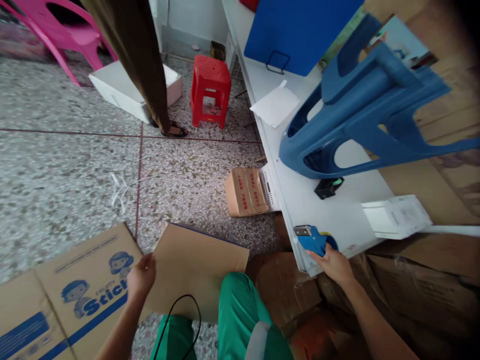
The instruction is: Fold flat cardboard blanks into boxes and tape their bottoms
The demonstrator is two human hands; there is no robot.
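My left hand (141, 276) is closed on the edge of a flattened brown cardboard box (78, 290) with blue printing, which lies on the speckled floor in front of my green-trousered knees. My right hand (333, 264) reaches to the corner of a white table (318, 205) and grips a blue tape dispenser (312, 239) that rests there. A plain flap of the box (198, 265) spreads between my two hands.
An overturned blue plastic chair (367, 100), a black device (327, 187), white paper (275, 104) and a white packet (397, 216) lie on the table. A small brown carton (245, 191), red stool (210, 90), white box (123, 90) and another person's leg (142, 65) occupy the floor. Cardboard boxes (423, 285) are stacked at right.
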